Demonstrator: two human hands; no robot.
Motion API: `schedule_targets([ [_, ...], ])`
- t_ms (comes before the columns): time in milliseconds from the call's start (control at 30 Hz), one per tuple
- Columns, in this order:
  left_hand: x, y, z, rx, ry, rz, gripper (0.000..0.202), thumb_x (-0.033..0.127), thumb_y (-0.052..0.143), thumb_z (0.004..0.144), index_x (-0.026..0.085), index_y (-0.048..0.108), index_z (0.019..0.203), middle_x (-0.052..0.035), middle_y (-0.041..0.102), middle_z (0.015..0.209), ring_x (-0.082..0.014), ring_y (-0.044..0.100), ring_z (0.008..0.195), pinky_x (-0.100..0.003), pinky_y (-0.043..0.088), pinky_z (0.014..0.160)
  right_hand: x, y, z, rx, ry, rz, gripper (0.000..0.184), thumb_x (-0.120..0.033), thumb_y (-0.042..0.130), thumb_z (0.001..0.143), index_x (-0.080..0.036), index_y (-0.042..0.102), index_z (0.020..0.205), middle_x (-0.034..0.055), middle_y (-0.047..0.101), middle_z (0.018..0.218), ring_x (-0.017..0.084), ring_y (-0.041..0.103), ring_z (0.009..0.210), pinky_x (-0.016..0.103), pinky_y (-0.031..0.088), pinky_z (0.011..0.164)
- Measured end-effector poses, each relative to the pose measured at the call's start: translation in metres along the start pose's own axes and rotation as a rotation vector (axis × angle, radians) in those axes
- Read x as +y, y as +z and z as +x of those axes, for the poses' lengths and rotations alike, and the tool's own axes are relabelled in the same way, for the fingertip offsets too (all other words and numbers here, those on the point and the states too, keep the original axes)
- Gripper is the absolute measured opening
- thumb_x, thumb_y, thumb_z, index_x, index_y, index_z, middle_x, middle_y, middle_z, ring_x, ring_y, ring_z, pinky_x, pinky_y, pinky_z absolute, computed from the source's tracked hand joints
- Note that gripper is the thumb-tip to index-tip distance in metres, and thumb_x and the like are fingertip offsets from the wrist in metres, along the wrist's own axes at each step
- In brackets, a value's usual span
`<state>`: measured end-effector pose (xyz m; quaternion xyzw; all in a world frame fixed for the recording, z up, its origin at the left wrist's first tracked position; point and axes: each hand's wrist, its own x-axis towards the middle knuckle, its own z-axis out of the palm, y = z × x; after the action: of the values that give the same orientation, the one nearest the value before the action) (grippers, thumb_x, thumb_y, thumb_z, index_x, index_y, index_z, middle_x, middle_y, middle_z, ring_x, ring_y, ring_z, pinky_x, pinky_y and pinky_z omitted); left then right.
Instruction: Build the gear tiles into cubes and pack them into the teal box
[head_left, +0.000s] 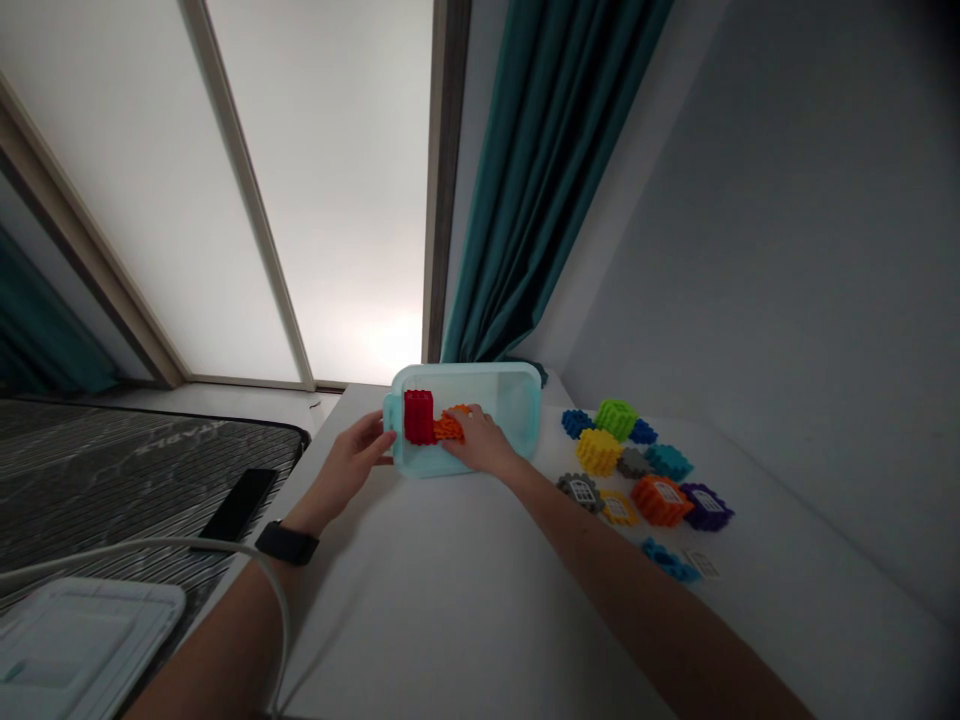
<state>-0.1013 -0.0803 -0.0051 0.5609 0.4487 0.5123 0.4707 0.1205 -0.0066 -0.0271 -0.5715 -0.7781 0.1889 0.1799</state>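
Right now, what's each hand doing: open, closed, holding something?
Left hand: open, fingers against the teal box at its left end.
Right hand: inside the box, on the orange block; grip cannot be told.

Home bedroom. A dark striped mattress (112, 470) lay left of the left hand (352, 462). A teal curtain (547, 170) and a frosted sliding window (330, 180) stood beyond it.

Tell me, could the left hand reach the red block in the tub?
Probably yes: the left hand rests at the end of the open tub, and the red block stands just inside, uncovered.
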Motion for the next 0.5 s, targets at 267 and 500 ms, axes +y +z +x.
schedule_targets([
  [267,-0.001,0.0,0.001,-0.013,0.001,-0.013,0.059,0.048,0.067,0.083,0.016,0.056,0.133,-0.0125,0.067,0.126,-0.0303,0.066,0.107,-0.044,0.061,0.081,-0.008,-0.013,0.007,-0.096,-0.167,-0.382,0.039,-0.04,0.047,0.098,-0.031,0.051,0.137,0.0135,0.047,0.13,0.032,0.049,0.116,0.041,0.047,0.085],
  [500,0.003,0.0,-0.001,-0.012,0.008,0.013,0.058,0.049,0.066,0.084,0.017,0.057,0.132,-0.0119,0.067,0.126,-0.0291,0.066,0.104,-0.041,0.061,0.078,-0.001,-0.021,0.008,-0.139,-0.246,-0.491,0.036,-0.033,0.037,0.102,-0.028,0.058,0.131,0.0143,0.051,0.123,0.032,0.052,0.111,0.038,0.048,0.079],
])
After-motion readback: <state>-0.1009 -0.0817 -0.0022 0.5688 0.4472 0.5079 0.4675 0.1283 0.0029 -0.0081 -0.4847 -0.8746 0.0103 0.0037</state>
